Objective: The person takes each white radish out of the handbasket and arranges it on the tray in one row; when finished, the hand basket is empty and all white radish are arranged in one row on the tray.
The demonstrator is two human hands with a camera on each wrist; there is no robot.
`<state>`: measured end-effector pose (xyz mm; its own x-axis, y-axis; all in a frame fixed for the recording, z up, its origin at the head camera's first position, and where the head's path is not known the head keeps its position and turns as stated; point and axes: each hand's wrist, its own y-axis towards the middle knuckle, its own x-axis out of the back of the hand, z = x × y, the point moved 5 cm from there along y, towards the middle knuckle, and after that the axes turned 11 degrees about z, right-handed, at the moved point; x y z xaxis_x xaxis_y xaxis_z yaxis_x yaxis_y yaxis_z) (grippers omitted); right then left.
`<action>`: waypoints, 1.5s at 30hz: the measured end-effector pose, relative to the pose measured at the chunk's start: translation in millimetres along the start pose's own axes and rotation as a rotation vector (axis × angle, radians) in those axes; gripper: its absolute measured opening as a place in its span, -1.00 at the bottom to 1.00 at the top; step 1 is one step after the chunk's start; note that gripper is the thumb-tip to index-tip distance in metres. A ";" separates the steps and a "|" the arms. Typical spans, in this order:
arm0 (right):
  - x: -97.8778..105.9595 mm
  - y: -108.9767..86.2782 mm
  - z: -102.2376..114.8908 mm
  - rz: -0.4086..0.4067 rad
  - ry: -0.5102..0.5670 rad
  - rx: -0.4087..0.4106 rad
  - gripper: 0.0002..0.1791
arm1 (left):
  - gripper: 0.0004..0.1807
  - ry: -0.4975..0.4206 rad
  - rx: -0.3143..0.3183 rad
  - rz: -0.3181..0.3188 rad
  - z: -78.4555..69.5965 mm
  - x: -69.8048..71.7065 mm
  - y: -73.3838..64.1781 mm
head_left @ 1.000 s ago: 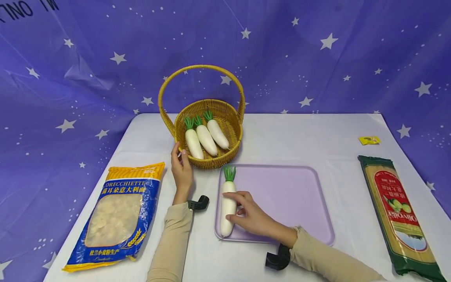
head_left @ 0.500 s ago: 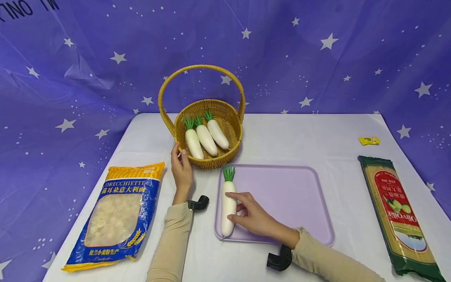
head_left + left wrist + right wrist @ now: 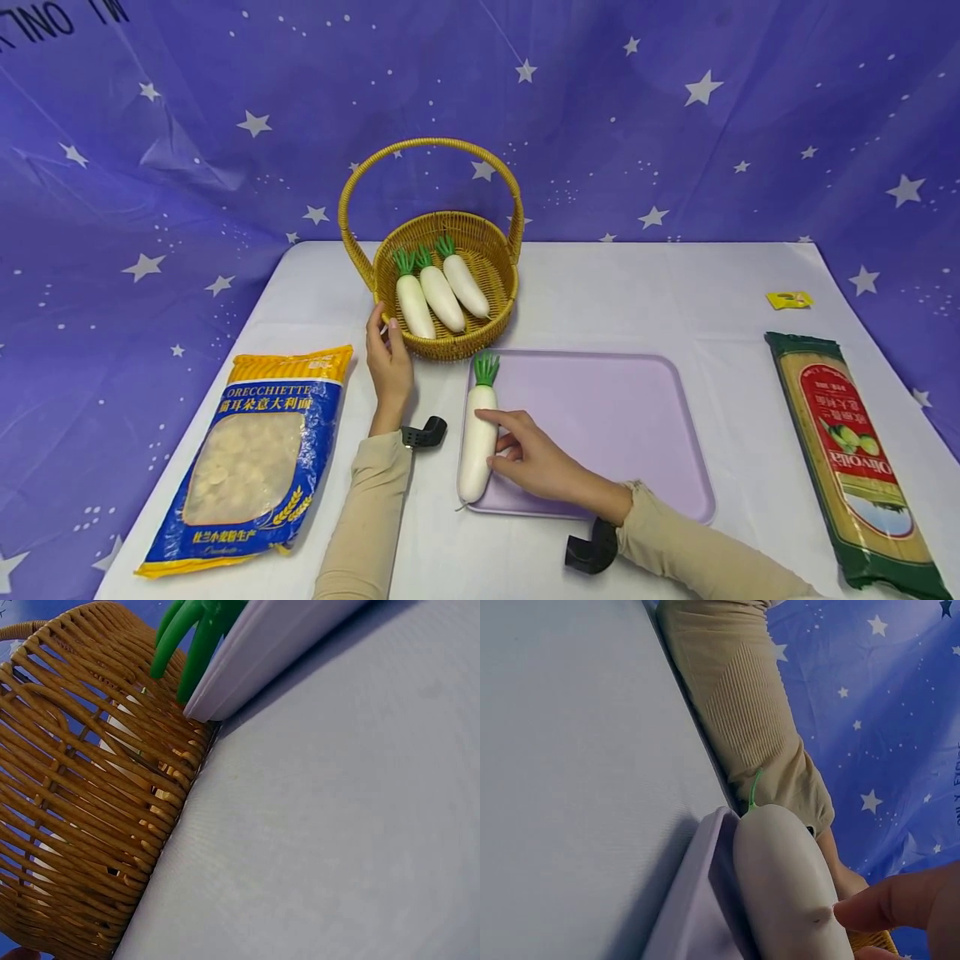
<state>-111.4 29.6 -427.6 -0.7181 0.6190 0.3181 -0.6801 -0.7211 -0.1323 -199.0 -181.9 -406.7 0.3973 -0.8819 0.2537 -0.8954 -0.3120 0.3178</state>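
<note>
A white radish with a green top lies lengthwise along the left side of the lilac tray, its root tip over the near rim. My right hand touches it, the index finger extended across its upper side and the thumb at its right side. The right wrist view shows a fingertip against the radish. At the left front of the wicker basket, my left hand rests with relaxed fingers at the rim. Three more white radishes lie side by side inside the basket.
A blue and yellow pasta bag lies left of my left arm. To the right are a green-ended spaghetti pack and, farther back, a small yellow packet. A purple starred cloth hangs behind the table.
The radish on the tray has shifted slightly left, its root end turning toward the tray's left rim under my right hand. My left hand stays at the basket.
</note>
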 end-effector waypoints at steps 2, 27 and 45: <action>1.7 -0.6 0.8 0.012 -0.024 0.002 -0.34 | -0.56 -0.003 0.001 0.002 0.3 0.0 0.0; 124.3 111.5 23.5 0.018 0.996 0.129 -0.43 | -0.56 0.009 -0.006 -0.010 2.1 5.1 0.1; 152.1 189.8 15.7 -0.255 0.490 -0.200 -0.31 | -0.56 0.024 -0.032 0.003 38.3 -3.4 9.8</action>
<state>-347.3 -18.0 -389.6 -0.4804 0.8712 -0.1014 -0.8207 -0.4873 -0.2984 -216.9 -195.4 -439.5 0.3994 -0.8740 0.2766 -0.8899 -0.2970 0.3462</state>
